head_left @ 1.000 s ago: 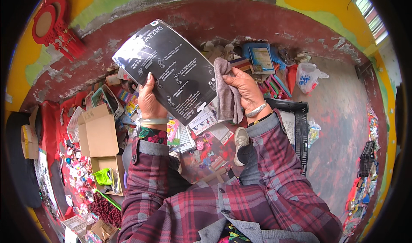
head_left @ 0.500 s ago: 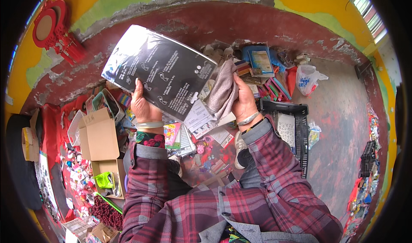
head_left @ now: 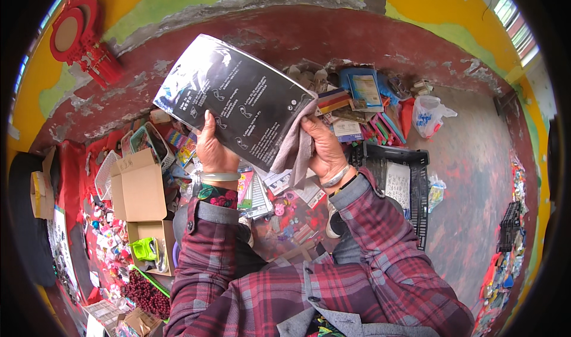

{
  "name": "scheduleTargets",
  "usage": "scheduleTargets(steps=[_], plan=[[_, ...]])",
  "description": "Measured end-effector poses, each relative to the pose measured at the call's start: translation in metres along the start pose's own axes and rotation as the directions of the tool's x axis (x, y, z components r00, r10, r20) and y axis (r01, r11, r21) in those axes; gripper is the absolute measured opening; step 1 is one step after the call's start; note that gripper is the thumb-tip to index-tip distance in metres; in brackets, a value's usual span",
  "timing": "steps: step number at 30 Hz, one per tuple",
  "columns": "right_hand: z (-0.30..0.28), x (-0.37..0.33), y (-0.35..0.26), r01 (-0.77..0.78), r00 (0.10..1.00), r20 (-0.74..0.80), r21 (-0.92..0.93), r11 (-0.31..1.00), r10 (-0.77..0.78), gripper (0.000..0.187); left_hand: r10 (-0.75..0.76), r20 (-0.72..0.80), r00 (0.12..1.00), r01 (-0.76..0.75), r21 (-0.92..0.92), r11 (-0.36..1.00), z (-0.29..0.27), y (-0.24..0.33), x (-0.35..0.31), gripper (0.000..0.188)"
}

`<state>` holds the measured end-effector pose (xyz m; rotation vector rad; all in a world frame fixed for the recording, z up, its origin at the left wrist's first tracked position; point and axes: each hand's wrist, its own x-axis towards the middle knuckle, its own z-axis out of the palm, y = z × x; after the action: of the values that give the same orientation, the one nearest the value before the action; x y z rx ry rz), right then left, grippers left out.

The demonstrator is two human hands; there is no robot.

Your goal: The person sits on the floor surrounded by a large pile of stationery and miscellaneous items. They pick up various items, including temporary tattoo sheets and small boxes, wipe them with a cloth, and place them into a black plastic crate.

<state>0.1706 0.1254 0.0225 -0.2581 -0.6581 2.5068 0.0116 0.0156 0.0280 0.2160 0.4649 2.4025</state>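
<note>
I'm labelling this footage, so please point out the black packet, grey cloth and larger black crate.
Black packet (head_left: 239, 110), head view: middle of its printed face.
Grey cloth (head_left: 294, 146), head view: its hanging folds.
Larger black crate (head_left: 420, 195), head view: its right-hand side wall.

We have a glossy flat black packet (head_left: 238, 102), white print and line drawings showing, held aloft aslant. We see a crumpled greyish-mauve cloth (head_left: 294, 146) against its right edge, lower end hanging.
</note>
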Motion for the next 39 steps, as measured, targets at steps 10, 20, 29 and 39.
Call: scheduleTargets(steps=[10, 20, 29, 39], plan=[[-0.008, 0.003, 0.008, 0.359, 0.916, 0.022, -0.491, 0.794, -0.400, 0.017, -0.196, 0.111, 0.974, 0.200, -0.025, 0.979, -0.012, -0.008, 0.009, 0.047], [0.016, -0.023, 0.003, 0.627, 0.574, 0.819, -0.441, -0.642, -0.002, 0.022, -0.195, 0.244, 0.950, 0.222, -0.086, 0.971, 0.007, 0.014, 0.003, 0.056], [0.033, -0.035, -0.071, 0.154, 0.965, 0.233, -0.873, 0.463, 0.120, 0.026, -0.162, 0.066, 0.985, 0.158, 0.063, 0.985, -0.014, 0.023, 0.008, 0.039], [0.022, -0.017, -0.002, 0.458, 0.881, 0.427, -0.878, 0.140, -0.206, 0.040, -0.351, 0.190, 0.917, 0.371, -0.081, 0.925, 0.009, -0.016, -0.019, 0.050]])
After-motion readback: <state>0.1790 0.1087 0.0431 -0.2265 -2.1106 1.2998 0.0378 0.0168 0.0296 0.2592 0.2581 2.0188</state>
